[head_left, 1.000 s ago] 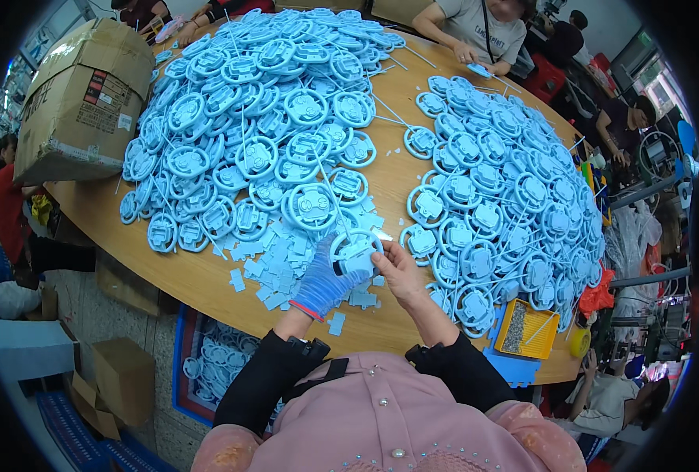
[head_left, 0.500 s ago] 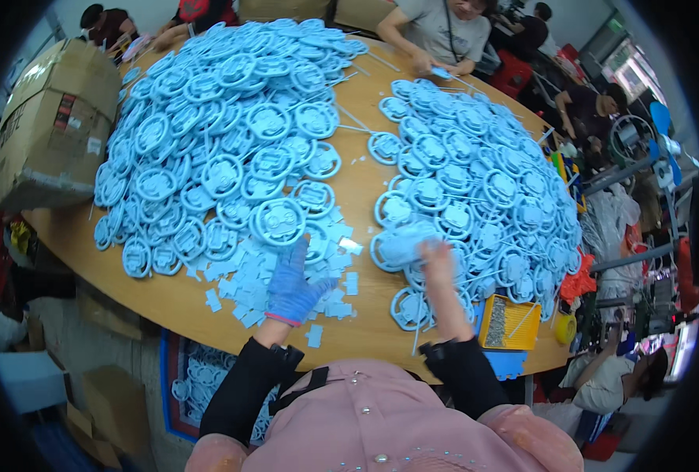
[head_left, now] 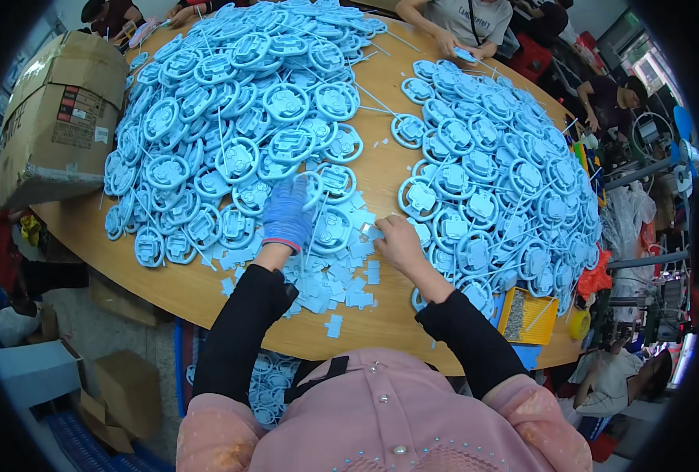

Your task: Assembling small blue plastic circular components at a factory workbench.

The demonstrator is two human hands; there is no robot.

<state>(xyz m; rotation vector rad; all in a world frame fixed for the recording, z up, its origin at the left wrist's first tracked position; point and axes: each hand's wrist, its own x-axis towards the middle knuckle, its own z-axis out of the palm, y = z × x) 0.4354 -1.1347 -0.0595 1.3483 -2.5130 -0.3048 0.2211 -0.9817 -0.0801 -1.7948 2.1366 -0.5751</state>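
Note:
My left hand (head_left: 288, 214), in a thin blue glove, reaches onto the near edge of the left pile. Its fingers are around the rim of a light-blue plastic wheel-shaped part (head_left: 313, 191), partly hidden by the glove. Below it lie small flat light-blue plastic pieces (head_left: 318, 285), scattered and overlapping. My bare right hand (head_left: 403, 245) is at the right edge of these pieces, in the gap between the two piles. Its fingertips are pinched together beside a small flat piece (head_left: 367, 230); whether they grip it is hard to see.
Wheel-shaped parts with thin sticks form a tall left pile (head_left: 231, 102) and a right pile (head_left: 507, 173). A yellow tray (head_left: 535, 321) of small metal bits stands near right, beside yellow tape (head_left: 578, 324). A cardboard box (head_left: 62, 118) stands at left. Other people work across the table.
My right hand has come left from the right pile, where it was blurred over a wheel-shaped part. My left hand has moved from above the flat pieces up to the left pile. The view has shifted.

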